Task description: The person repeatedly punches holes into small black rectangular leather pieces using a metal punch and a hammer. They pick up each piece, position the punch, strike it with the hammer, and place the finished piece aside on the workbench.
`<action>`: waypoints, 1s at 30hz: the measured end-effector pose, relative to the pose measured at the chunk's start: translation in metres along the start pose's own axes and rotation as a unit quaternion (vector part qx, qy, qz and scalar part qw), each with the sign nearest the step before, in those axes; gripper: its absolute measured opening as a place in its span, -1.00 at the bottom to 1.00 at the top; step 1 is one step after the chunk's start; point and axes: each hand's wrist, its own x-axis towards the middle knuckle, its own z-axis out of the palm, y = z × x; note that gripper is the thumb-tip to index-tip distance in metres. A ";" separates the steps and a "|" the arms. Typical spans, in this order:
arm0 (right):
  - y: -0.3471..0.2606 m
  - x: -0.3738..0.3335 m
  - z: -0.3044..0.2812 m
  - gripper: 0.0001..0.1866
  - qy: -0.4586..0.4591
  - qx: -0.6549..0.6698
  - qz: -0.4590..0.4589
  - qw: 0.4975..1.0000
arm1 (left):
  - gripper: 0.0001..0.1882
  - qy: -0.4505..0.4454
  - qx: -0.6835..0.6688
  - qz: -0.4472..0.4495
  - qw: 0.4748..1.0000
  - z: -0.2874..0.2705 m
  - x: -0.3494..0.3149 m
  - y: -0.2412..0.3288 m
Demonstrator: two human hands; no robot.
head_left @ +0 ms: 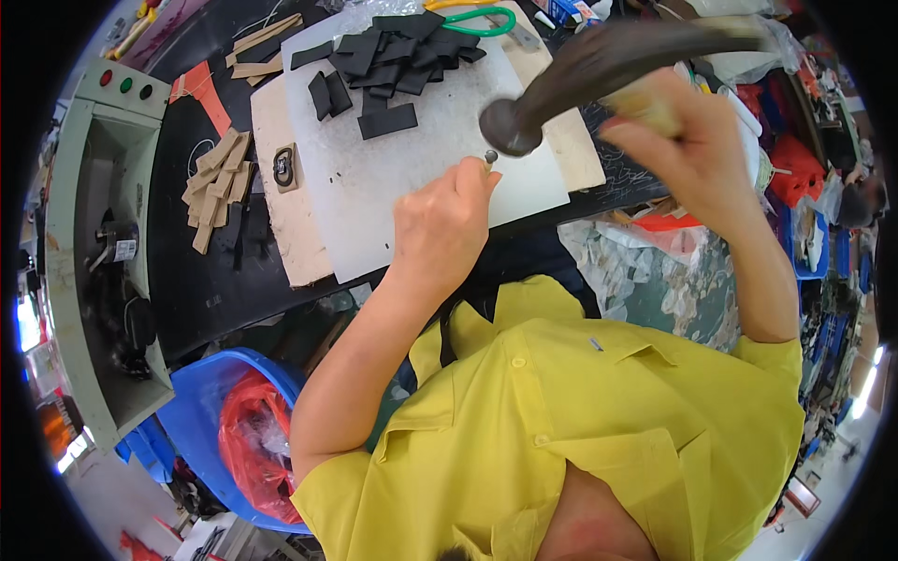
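My left hand (440, 224) is closed around a small metal punch (491, 156), whose round top shows above the fingers near the right edge of a white board (360, 210). Its lower end is hidden by the hand. My right hand (697, 145), blurred by motion, grips a hammer (594, 75) by its handle. The dark hammer head hangs over the punch, apart from it. Farther back on the board lies a pile of black strips (393, 61), with a single black strip (387, 121) in front of it.
Green-handled scissors (480, 21) lie behind the pile. On the left are tan strips (220, 187), a small black oval piece (283, 167) and a grey metal box (70, 224) with buttons. Below the table edge stands a blue bin (201, 411) holding a red plastic bag (253, 439).
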 end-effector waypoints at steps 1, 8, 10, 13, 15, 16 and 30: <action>-0.006 0.000 -0.006 -0.73 0.037 0.136 0.012 0.990 | -0.75 -0.001 0.000 0.001 1.000 0.000 0.000 0.000; 0.018 0.015 -0.001 -0.70 -0.057 -0.186 -0.062 0.979 | -0.78 -0.011 0.003 0.000 1.000 -0.001 0.000 -0.002; 0.033 0.000 0.005 -0.67 -0.071 -0.251 -0.040 0.965 | -0.80 -0.010 -0.010 -0.011 1.000 -0.003 0.005 -0.004; 0.030 -0.021 0.036 -0.65 -0.077 -0.190 -0.050 0.977 | -0.85 -0.007 -0.040 -0.028 0.999 -0.002 0.000 -0.003; 0.033 -0.026 0.052 -0.65 -0.097 -0.157 -0.060 0.981 | -0.87 -0.002 -0.052 -0.043 0.998 -0.003 0.000 -0.004; 0.034 -0.026 0.058 -0.65 -0.109 -0.138 -0.058 0.983 | -0.88 -0.006 -0.050 -0.051 0.997 -0.004 -0.001 -0.003; 0.030 -0.025 0.059 -0.67 -0.179 -0.182 -0.052 0.965 | -0.85 0.076 -0.355 -0.330 0.871 0.001 -0.007 -0.003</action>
